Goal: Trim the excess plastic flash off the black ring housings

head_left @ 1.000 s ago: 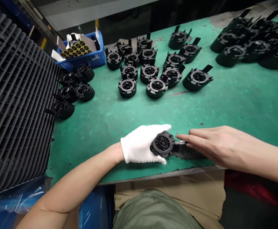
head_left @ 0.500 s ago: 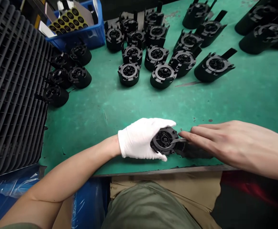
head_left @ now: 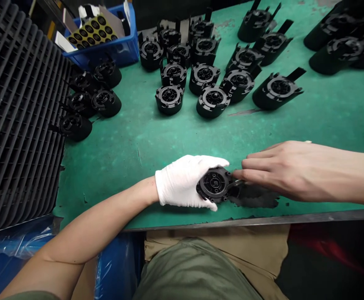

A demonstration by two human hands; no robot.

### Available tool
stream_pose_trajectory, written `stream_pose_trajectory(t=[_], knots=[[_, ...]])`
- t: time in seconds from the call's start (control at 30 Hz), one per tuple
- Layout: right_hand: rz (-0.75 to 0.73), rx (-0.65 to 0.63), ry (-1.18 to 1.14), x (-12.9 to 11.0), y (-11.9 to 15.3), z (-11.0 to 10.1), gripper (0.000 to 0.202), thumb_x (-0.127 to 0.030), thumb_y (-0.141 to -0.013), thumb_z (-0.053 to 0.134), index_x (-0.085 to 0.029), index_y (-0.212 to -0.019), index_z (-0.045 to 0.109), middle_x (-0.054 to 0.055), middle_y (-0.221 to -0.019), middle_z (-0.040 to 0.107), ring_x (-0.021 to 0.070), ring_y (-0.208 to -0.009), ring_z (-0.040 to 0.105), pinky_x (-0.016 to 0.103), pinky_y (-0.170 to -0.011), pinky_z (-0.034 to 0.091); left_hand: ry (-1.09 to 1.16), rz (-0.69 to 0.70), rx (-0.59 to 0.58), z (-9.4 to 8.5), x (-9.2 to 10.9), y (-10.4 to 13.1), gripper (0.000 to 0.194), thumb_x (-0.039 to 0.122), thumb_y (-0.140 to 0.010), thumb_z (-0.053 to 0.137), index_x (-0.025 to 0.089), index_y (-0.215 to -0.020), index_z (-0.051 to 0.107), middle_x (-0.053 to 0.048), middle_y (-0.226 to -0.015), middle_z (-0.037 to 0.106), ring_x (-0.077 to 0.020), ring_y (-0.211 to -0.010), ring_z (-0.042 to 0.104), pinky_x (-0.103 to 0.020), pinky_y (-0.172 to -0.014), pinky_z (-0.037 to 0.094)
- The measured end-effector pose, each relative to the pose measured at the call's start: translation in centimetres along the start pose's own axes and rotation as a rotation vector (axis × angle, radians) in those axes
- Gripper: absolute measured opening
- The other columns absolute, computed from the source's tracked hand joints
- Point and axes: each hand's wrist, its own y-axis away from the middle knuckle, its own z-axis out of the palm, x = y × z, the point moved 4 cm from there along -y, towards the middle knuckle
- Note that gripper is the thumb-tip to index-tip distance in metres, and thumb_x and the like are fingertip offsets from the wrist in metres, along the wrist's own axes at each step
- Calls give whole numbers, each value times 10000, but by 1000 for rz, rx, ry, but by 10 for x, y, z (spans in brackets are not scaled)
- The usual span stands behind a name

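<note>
A white glove covers my left hand (head_left: 189, 181), which is wrapped round the side of a round black plastic housing (head_left: 214, 183) near the table's front edge. The housing's ringed face, with small screw holes, points up at me. Bare and closed, my right hand (head_left: 275, 171) is at the housing's right side. Its fingers pinch a thin metal tool (head_left: 237, 182), of which only a short grey piece shows at the housing's rim. The rest of the tool is hidden under the fingers, so its kind cannot be made out.
Several similar black housings (head_left: 214, 100) stand across the back of the green table (head_left: 122, 141), with more at left and far right. A blue bin (head_left: 119, 52) holds a sheet of round stickers (head_left: 92, 32). Stacked black grid trays (head_left: 19, 116) rise at left.
My right hand has shifted slightly up, and the metal tool's tip has drawn back rightward from the housing's face to its rim. My left hand keeps its hold on the housing.
</note>
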Motion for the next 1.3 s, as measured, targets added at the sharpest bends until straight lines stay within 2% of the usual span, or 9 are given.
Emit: stream_pose_trajectory(t=[0.23, 0.37, 0.43, 0.53, 0.67, 0.87, 1.0, 1.17, 1.3], knots=[[-86, -21, -102, -9, 9, -34, 432, -416, -1281, 655, -246, -1642, 819, 176, -1261, 896, 310, -1055, 881, 394, -854, 729, -17, 12, 152, 0, -6, -8, 1056, 779, -725, 1251, 250, -1511, 783, -220, -1549, 911, -492, -1495, 902, -672, -1360, 727], [-287, 36, -190, -68, 7, -26, 492, -188, -1250, 631, -253, -1731, 715, 132, -1418, 948, 265, -1192, 947, 335, -934, 760, -70, -53, 134, -2, 0, -15, 907, 868, -736, 1206, 269, -1303, 830, -146, -1299, 939, -431, -1245, 947, -584, -1207, 774], [-219, 143, -67, -96, 7, -16, 529, -180, -1255, 651, -219, -1783, 670, 188, -1678, 876, 269, -1208, 964, 345, -911, 774, -110, -62, 82, 1, 3, -15, 758, 860, -822, 1158, 279, -1186, 834, -97, -1143, 918, -378, -1089, 940, -534, -1116, 782], [-120, 223, 79, -119, 17, -9, 627, -176, -1271, 644, -156, -1894, 573, 194, -1589, 918, 285, -1154, 979, 352, -835, 767, -167, -44, 155, 2, 3, -12, 807, 881, -829, 1139, 265, -1255, 840, -129, -1239, 924, -403, -1179, 939, -560, -1148, 781], [18, 206, 89, -111, 39, -16, 573, -252, -1300, 626, -198, -1870, 602, 121, -1329, 975, 288, -995, 975, 366, -770, 748, -216, -53, 257, 1, -4, -9, 1067, 993, -704, 1149, 247, -1401, 838, -203, -1422, 911, -483, -1366, 904, -668, -1251, 756], [56, 288, -116, -100, 33, -7, 397, -216, -1302, 621, -259, -1689, 698, 110, -1411, 946, 270, -1182, 966, 373, -1007, 780, -259, -53, 256, -5, -4, 0, 967, 1023, -768, 1096, 249, -1320, 919, -131, -1129, 917, -398, -1074, 897, -572, -1062, 773], [83, 305, -21, -84, 26, 1, 408, -219, -1303, 638, -262, -1703, 698, 100, -1350, 944, 276, -1124, 955, 393, -930, 765, -267, -31, 268, -8, -3, 7, 1051, 1064, -710, 1095, 255, -1357, 920, -115, -1096, 893, -369, -1030, 867, -554, -1045, 777], [-40, 234, 121, -75, 29, 2, 376, -227, -1311, 618, -210, -1674, 716, 48, -1135, 889, 202, -882, 883, 310, -724, 627, -194, 14, 222, -8, -7, -1, 1403, 996, -596, 1190, 216, -1685, 773, -254, -1563, 867, -520, -1497, 840, -724, -1336, 711], [-49, 164, 263, -88, 31, 4, 567, -51, -1165, 593, -156, -1717, 674, -14, -980, 753, 165, -657, 715, 321, -562, 492, -155, -1, 100, -5, -5, -8, 1113, 817, -727, 1215, 229, -1568, 783, -228, -1532, 892, -497, -1452, 880, -711, -1332, 713]])
